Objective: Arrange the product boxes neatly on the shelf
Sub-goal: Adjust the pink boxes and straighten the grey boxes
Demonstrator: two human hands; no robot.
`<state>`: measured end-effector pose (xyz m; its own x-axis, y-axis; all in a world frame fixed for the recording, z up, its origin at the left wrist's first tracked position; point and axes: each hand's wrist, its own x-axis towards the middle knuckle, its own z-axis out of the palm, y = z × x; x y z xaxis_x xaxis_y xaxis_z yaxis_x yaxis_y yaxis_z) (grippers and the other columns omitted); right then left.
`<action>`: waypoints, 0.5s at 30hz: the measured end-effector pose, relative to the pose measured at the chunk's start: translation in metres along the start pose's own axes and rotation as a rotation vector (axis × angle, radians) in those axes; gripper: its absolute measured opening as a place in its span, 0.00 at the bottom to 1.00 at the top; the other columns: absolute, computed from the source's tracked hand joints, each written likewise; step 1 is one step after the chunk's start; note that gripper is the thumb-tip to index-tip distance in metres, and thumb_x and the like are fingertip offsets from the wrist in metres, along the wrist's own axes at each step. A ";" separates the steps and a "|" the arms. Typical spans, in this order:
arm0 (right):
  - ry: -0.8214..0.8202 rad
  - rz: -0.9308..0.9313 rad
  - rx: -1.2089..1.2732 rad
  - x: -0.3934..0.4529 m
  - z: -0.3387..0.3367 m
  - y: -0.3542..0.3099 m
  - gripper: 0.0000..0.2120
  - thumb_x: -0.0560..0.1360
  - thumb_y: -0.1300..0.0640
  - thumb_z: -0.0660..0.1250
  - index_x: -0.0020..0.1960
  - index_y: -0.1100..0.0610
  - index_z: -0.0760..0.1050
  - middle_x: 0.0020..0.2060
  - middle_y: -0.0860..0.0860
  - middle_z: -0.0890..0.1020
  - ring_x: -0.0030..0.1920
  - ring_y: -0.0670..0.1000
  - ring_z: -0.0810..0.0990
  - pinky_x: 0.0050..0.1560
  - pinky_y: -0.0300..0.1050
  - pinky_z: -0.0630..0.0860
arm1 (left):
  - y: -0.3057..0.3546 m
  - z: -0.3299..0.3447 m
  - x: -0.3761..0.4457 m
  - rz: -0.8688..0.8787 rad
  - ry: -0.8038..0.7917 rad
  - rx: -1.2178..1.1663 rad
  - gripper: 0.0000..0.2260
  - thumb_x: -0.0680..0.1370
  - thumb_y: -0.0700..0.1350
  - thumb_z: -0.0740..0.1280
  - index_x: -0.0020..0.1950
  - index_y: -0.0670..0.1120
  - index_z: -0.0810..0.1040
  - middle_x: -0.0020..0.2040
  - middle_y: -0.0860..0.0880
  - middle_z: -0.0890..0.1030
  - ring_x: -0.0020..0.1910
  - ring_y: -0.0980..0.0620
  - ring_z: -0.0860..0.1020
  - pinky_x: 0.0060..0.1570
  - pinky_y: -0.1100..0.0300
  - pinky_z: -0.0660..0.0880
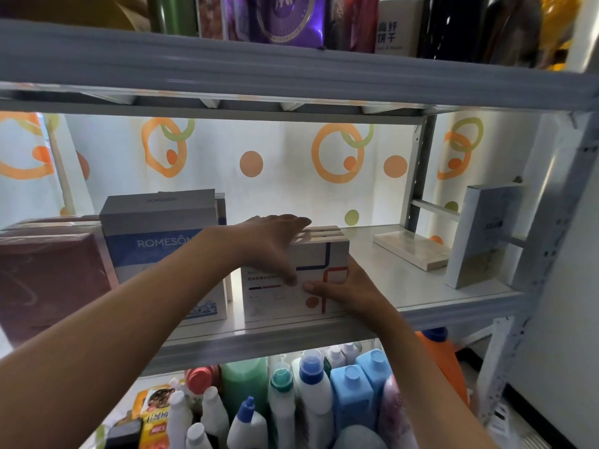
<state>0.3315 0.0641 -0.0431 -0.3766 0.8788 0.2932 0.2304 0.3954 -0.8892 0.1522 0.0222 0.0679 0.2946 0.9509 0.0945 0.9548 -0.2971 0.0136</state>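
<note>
Head view, left hand: left hand [270,241] draped over the top left corner of the white box [316,280], fingers laid along the top edge, thumb pressing the front face — a wide grip clasping the box.
Head view, right hand: right hand [348,293] cupped round the box's right side, thumb flat on the front.
White box: upright, printed face towards the camera, long axis running back into the shelf [421,286].
Place: just right of the blue ROMESON box [155,241], narrow gap between.
Right of the white box: flat box [411,249] lying down, well apart.
</note>
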 end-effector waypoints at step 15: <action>0.235 0.000 0.027 -0.020 -0.022 0.006 0.41 0.64 0.37 0.70 0.72 0.46 0.61 0.71 0.49 0.70 0.66 0.45 0.71 0.60 0.38 0.67 | 0.038 -0.014 -0.010 0.167 0.129 0.120 0.47 0.69 0.68 0.67 0.78 0.53 0.46 0.79 0.53 0.49 0.78 0.53 0.48 0.75 0.50 0.46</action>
<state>0.3599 0.0548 -0.0462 -0.1563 0.9183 0.3639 0.2051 0.3905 -0.8974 0.1853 -0.0002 0.0816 0.4485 0.8682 0.2121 0.8935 -0.4296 -0.1307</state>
